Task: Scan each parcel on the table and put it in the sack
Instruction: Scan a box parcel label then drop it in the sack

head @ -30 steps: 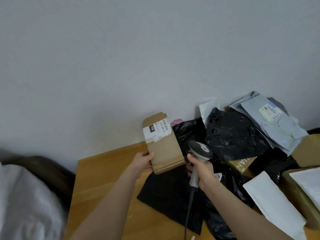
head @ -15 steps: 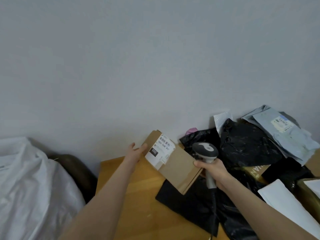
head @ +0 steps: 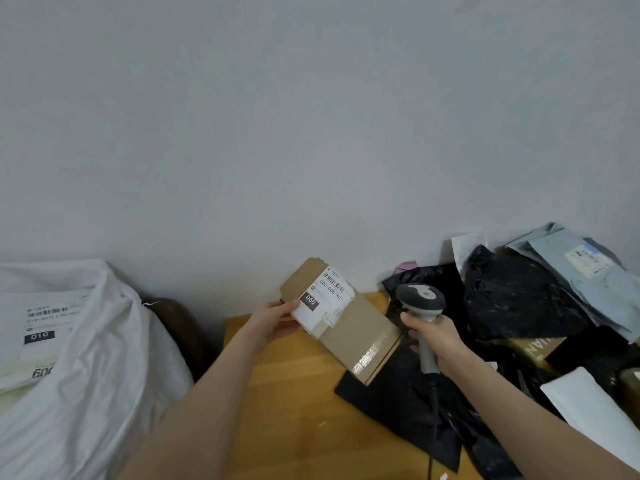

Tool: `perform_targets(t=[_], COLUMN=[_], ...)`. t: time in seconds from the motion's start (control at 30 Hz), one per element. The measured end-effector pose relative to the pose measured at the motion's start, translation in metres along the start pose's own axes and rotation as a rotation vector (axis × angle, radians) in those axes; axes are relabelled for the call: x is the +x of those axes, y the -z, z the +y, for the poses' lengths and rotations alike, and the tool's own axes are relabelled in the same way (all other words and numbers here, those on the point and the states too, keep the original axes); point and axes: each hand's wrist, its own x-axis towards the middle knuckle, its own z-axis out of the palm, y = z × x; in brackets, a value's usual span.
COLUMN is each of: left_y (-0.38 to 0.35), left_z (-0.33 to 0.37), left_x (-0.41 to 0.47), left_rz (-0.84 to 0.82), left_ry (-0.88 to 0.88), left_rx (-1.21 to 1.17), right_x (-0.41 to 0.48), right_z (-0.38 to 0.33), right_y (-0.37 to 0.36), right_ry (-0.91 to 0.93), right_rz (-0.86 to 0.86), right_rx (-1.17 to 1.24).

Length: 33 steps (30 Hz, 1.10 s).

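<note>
Brown cardboard parcel point(head: 362, 329) is held clear above the wooden tabletop point(head: 294, 393), tilted, its label point(head: 323, 299) facing up and its taped end low to the right. The left grip point(head: 277, 322), a bare hand, grasps the parcel's upper left end, thumb on the label's corner. The right grip point(head: 434, 336) is clenched round the handle of the barcode scanner point(head: 420, 299), whose head stands just beside the parcel's right edge.

Compared with a second ago, the parcel no longer stands near upright but leans well over to the left. The left thumb now lies on the label rather than on the box edge. The view has swung left, so the white sack point(head: 97, 375) fills the lower left and a parcel inside it marked "010" point(head: 41, 327) has come into view.

Limits of view: the left fingers are hidden under the parcel. The scanner's window faces away, and its cable point(head: 433, 427) runs out of frame. Only "060" on the label reads clearly. The pile of black poly bags point(head: 519, 296), the grey mailer point(head: 588, 271) and the white envelope point(head: 588, 410) are partly overlapped or cut by the right edge. The dark object point(head: 180, 327) between sack and tabletop cannot be identified.
</note>
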Motion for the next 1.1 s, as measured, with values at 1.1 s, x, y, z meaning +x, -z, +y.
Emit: perform_targets(t=[1.1], left_y=[-0.038], left_z=[-0.089], left_x=[-0.017], left_rz=[0.079], left_ry=[0.043], left_rx=[-0.193], right_x=[-0.09], right_z=[0.029], right_y=[-0.102], right_ry=[-0.079], right_rz=[0.09], right_rx=[-0.021])
